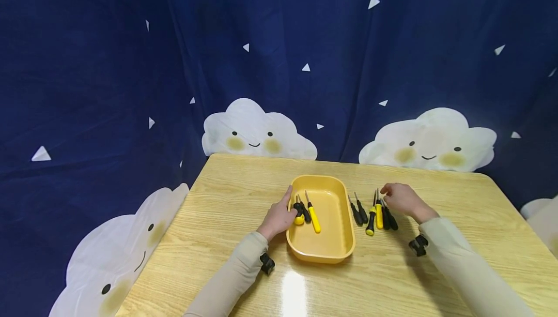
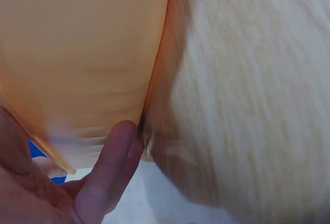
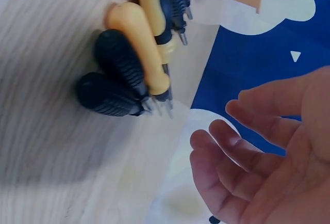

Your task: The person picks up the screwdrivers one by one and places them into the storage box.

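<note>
Left hand [image 1: 278, 218] pinches the lower-centre tray [image 1: 333, 220]; the right hand [image 1: 404, 199], loosely spread, could scatter bunched screwdrivers [image 1: 379, 216] at lower right by brushing them.

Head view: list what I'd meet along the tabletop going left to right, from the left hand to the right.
Left hand, yellow tray, pair of black screwdrivers, black-and-yellow screwdriver, yellow-handled screwdriver, right hand.

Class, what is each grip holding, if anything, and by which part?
The left grip holds the yellow tray by its left rim; the right grip holds nothing.
</note>
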A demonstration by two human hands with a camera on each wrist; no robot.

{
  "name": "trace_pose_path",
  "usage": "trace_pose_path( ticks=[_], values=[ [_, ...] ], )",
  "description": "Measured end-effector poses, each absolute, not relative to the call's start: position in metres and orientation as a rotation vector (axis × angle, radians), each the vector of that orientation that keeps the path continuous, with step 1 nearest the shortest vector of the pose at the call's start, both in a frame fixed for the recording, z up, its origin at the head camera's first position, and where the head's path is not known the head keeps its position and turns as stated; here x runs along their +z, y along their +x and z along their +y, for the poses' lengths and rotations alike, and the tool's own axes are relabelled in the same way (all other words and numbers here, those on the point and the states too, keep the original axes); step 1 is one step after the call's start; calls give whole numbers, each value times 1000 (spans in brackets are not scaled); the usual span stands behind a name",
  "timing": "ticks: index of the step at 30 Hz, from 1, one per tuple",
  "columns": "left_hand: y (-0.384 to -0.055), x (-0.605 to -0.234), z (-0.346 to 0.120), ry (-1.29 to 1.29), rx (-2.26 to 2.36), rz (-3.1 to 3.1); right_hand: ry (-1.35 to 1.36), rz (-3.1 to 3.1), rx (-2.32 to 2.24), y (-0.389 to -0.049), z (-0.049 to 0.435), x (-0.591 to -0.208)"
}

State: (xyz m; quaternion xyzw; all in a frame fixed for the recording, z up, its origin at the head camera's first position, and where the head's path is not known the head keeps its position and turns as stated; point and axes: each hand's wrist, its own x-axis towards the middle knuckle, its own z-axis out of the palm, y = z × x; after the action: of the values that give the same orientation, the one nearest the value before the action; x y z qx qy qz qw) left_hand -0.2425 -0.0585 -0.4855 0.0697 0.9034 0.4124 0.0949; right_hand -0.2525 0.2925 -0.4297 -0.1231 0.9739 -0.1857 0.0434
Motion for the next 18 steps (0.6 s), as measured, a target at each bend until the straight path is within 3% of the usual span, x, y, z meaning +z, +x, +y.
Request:
trace_pose_path(
  ticks=[18],
  values=[
    [-243,-485,-59,227,1225,2689,-246,2883,-570,-244,302,-460]
  ],
)
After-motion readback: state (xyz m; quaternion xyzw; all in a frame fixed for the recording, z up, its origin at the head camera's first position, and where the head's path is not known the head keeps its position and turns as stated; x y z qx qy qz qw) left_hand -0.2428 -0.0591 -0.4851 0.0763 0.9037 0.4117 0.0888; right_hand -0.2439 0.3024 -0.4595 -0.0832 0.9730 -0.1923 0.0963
